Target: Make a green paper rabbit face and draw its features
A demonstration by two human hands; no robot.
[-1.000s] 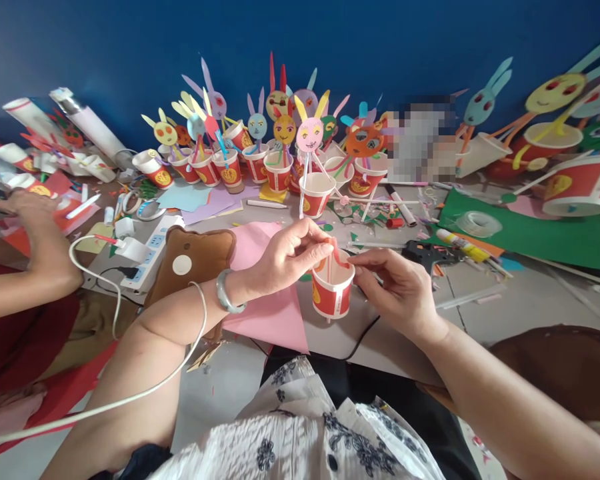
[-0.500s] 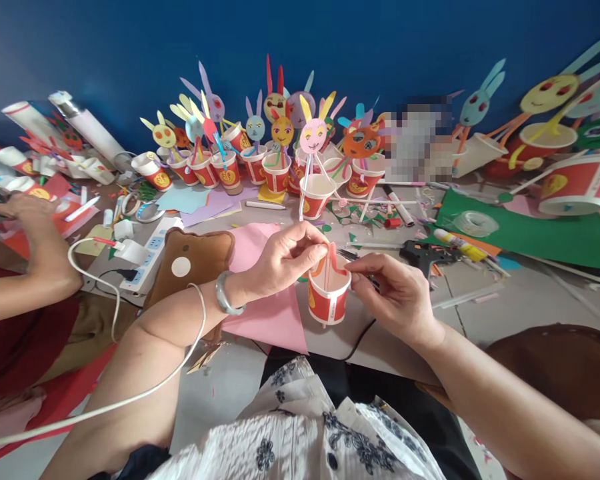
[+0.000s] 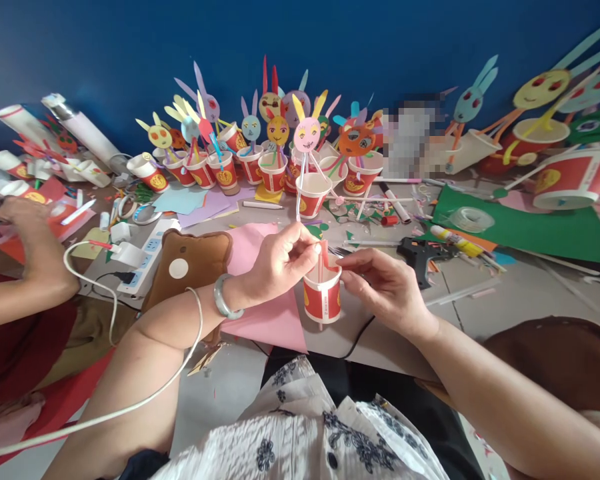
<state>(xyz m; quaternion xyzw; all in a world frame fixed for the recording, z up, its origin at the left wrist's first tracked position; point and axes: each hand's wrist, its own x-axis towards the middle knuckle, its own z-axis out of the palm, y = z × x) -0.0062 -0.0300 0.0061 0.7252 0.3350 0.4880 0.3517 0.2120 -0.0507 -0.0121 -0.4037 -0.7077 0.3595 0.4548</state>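
A red-and-white paper cup (image 3: pixel 322 301) is in front of me, a thin stick end showing beneath its base. Inside stands an orange-pink paper strip (image 3: pixel 324 253) beside a thin stick. My left hand (image 3: pixel 286 261) is closed in a pinch at the strip's upper end. On the cup's right rim, the thumb and forefinger of my right hand (image 3: pixel 387 288) are pinched, the strip's lower bend close to them. Whether they also grip the strip cannot be made out.
Behind stand several paper-cup figures with rabbit-like heads (image 3: pixel 307 135). A brown cushion-like pad (image 3: pixel 193 257), power strip (image 3: pixel 147 253) and pink paper (image 3: pixel 265 323) are left. A black glue gun (image 3: pixel 420 257) and clear tape roll (image 3: pixel 473 220) are right. Another person's arm (image 3: pixel 30 260) is far left.
The cup has shifted slightly left and turned a little, its white printed band moving left. The paper strip looks straighter at the top. Both hands keep their pinches. The view has shifted slightly.
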